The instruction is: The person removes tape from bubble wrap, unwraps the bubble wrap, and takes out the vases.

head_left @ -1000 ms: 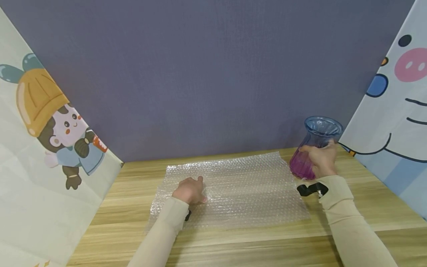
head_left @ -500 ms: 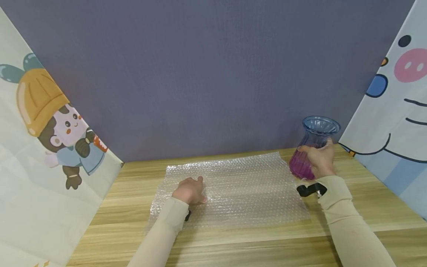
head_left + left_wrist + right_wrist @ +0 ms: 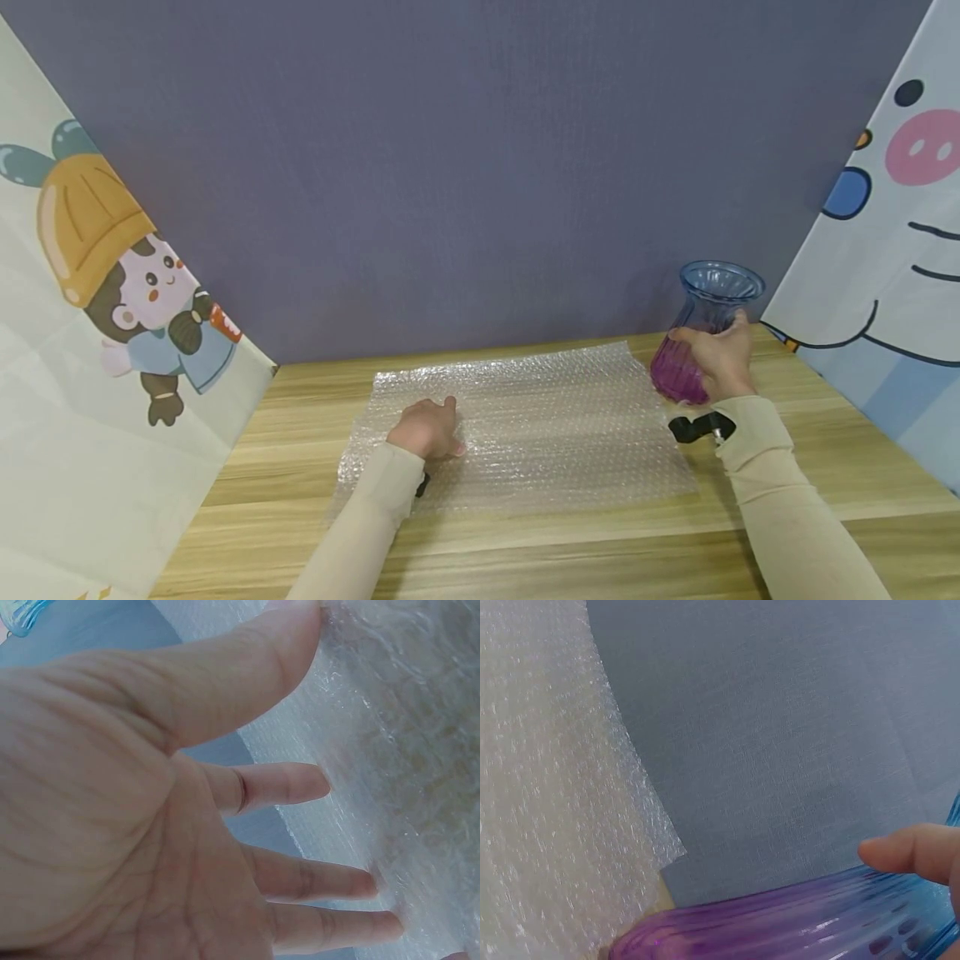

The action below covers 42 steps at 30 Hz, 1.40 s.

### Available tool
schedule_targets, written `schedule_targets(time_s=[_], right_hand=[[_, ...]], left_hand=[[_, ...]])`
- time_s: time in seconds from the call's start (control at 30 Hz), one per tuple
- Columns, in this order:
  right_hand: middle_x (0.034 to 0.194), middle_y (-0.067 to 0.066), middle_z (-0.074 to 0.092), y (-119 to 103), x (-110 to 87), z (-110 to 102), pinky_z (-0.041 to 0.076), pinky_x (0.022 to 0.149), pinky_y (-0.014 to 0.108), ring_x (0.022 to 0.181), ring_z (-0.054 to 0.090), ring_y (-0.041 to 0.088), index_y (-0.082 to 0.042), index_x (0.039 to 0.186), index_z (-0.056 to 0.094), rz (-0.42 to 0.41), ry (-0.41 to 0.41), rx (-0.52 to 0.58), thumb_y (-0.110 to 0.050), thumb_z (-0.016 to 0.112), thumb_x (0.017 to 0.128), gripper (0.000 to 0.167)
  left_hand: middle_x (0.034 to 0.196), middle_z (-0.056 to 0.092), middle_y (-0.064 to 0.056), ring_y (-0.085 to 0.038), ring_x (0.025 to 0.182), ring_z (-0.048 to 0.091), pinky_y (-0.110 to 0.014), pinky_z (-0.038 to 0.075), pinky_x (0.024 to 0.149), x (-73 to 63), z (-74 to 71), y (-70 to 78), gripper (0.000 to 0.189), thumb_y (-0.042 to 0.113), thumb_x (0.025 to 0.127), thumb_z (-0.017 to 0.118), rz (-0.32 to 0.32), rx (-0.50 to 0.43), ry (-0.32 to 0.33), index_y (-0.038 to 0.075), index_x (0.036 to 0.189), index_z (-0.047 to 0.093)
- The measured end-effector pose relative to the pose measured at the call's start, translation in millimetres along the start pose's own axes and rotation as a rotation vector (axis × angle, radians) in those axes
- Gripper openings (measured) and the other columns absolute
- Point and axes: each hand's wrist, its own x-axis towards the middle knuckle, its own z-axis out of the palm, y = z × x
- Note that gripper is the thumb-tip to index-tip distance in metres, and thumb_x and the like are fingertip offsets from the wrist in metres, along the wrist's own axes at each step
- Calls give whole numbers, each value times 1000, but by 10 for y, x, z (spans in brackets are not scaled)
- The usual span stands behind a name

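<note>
A ribbed glass vase (image 3: 678,372), blue at the flared rim and purple at the base, stands upright at the right of the wooden table. My right hand (image 3: 724,360) grips its side, and in the right wrist view the thumb (image 3: 900,853) lies along the glass. Spread flat in the middle is a sheet of bubble wrap (image 3: 555,433). On its left part rests my left hand (image 3: 424,428); the left wrist view has its fingers (image 3: 289,784) extended and spread, tips at the wrap (image 3: 412,742).
Behind the table (image 3: 540,550) rises a plain grey-blue panel (image 3: 480,183). Cartoon-printed panels flank it, with a figure in a yellow hat (image 3: 97,225) at left and a pink snout (image 3: 926,146) at right. The vase's base sits close by the wrap's right edge.
My right hand and the vase have shifted very slightly left from a second ago, then stayed put. The left hand and bubble wrap have not moved.
</note>
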Motion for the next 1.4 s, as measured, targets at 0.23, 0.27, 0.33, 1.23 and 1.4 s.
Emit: schedule_targets(time_s=[0.23, 0.27, 0.33, 1.23, 1.4], right_hand=[[121, -12, 52, 25, 6, -42, 48, 96, 18, 112, 53, 7, -24, 133, 39, -28, -37, -87, 0, 83, 79, 73], [130, -5, 52, 21, 6, -52, 48, 104, 23, 120, 53, 13, -19, 141, 36, -32, -45, -127, -4, 82, 81, 77], [150, 10, 42, -1, 0, -70, 40, 119, 35, 139, 43, 26, -12, 154, 20, -38, -48, -203, -15, 81, 85, 92], [102, -6, 50, -775, -989, 332, 41, 93, 22, 97, 51, 10, -8, 119, 43, -772, 141, 141, 4, 61, 85, 40], [94, -6, 58, -653, -967, 408, 48, 79, 16, 85, 57, 6, -5, 123, 47, -769, -24, 21, 4, 64, 89, 39]], left_hand=[[143, 57, -29, -43, 138, 51, -52, 43, 118, 10, 4, -13, 92, 41, 87, 78, 3, 14, 4, 3, 158, 35], [143, 57, -29, -43, 138, 51, -52, 43, 118, 13, 6, -17, 92, 41, 87, 78, 3, 13, 4, 3, 158, 35], [142, 57, -29, -43, 138, 51, -53, 44, 117, 13, 6, -24, 92, 41, 87, 79, 2, 10, 5, 4, 158, 35], [160, 34, -32, -54, 147, 34, -67, 41, 114, 60, -1, -101, 80, 35, 88, 75, 2, -40, 71, 6, 155, 41], [160, 34, -30, -53, 148, 32, -71, 38, 113, 64, -15, -98, 68, 33, 96, 65, 29, -44, 135, 5, 154, 43]])
